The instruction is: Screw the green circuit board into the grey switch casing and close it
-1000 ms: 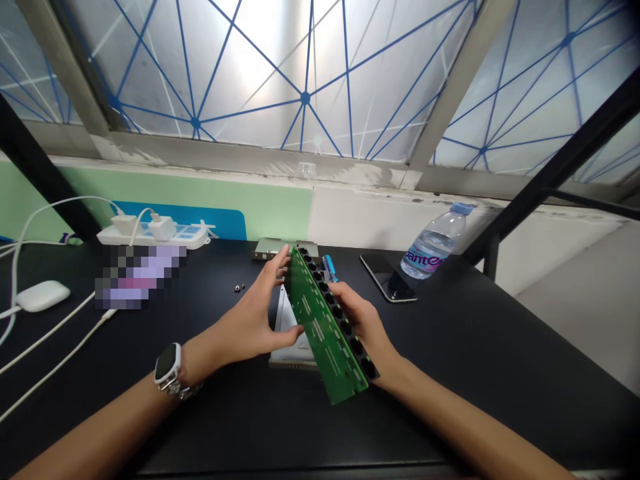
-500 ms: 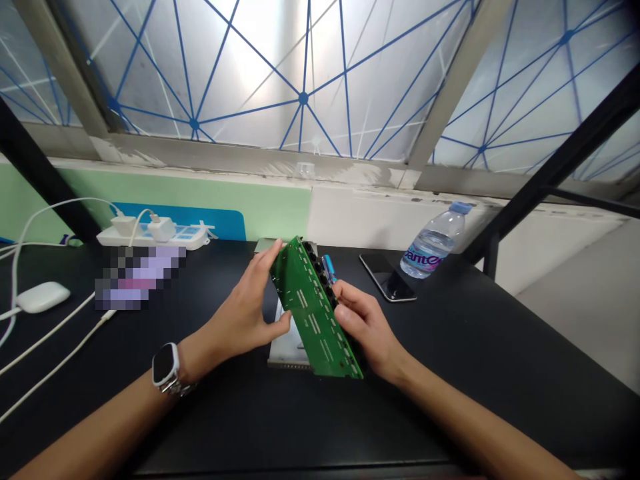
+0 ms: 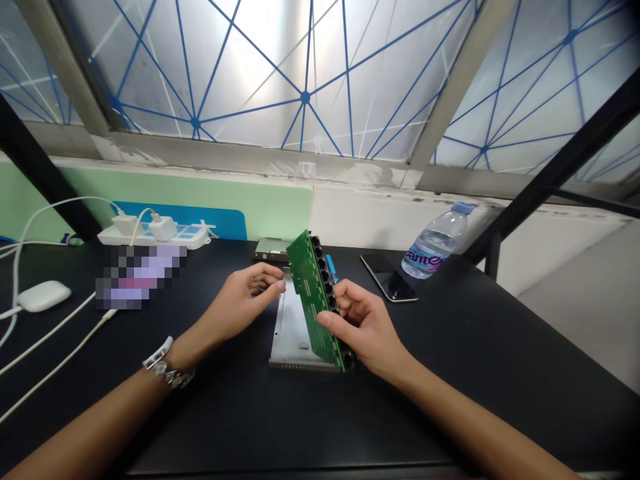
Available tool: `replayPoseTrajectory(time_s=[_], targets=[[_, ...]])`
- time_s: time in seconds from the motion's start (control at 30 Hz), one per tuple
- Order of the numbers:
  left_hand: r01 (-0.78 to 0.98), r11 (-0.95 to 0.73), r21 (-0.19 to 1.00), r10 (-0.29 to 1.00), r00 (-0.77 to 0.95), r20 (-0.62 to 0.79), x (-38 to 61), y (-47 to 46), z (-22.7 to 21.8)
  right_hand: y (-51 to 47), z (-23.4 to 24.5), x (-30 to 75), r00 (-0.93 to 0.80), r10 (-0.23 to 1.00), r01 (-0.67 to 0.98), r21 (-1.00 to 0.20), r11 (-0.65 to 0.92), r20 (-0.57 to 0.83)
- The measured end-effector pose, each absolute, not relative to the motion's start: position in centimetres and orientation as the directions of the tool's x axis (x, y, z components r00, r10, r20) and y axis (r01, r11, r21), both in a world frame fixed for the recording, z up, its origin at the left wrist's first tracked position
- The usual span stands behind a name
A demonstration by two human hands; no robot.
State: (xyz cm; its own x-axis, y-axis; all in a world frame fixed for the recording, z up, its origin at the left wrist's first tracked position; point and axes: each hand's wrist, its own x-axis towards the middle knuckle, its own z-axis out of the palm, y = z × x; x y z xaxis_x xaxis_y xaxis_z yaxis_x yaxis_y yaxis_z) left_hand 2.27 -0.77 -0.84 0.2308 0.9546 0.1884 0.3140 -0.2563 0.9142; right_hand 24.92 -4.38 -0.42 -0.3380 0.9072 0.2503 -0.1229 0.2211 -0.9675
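A green circuit board [image 3: 314,300] is tilted up on its edge above the desk, a row of black port sockets along its right side. My right hand [image 3: 367,327] grips it by that side, thumb on the green face and fingers behind. Left of the board, my left hand [image 3: 250,293] hovers with loosely curled fingers, the thumb a little apart from them, touching nothing. Under the board lies a shallow silver metal case part [image 3: 290,330], partly covered by it. Another metal case piece [image 3: 270,249] rests behind. A blue item [image 3: 331,267] shows beyond the sockets, mostly hidden.
On the right of the black desk [image 3: 240,420] are a dark phone [image 3: 389,278] and a water bottle [image 3: 435,241]. At left stand a power strip [image 3: 187,237] with plugged chargers, white cables, a white earbud case [image 3: 44,297] and a blurred purple item [image 3: 143,277].
My left hand has let go of the board and drawn back to the left, its wrist turning. My right hand still holds the board, now turned more edge-on, uncovering more of the metal case part.
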Motion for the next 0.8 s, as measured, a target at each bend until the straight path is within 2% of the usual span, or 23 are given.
replayPoseTrajectory(time_s=[0.07, 0.23, 0.5, 0.63, 0.8], targets=[[0.22, -0.181, 0.958, 0.953, 0.281, 0.115, 2.6, -1.1, -0.6, -4.4, -0.7, 24.7, -0.331, 0.907, -0.088, -0.965, 0.246, 0.261], [0.055, -0.069, 0.996, 0.927, 0.374, 0.044, 3.3, -2.1, -0.2, -4.5, -0.8, 24.5, -0.308, 0.912, -0.035, -0.961, 0.274, 0.271], [-0.12, -0.022, 0.993, 0.85, 0.52, 0.081, 4.1, -2.9, -1.0, -4.7, -1.2, 24.5, -0.422, 0.84, 0.028, -0.922, 0.387, 0.34], [-0.201, 0.057, 0.978, 0.849, 0.524, 0.058, 4.2, -3.1, -1.2, -4.7, -1.4, 24.7, -0.433, 0.813, 0.054, -0.889, 0.455, 0.389], [-0.177, 0.053, 0.983, 0.897, 0.44, 0.031, 4.2, -3.1, -1.3, -4.6, -1.2, 24.8, -0.423, 0.821, 0.114, -0.877, 0.467, 0.383]])
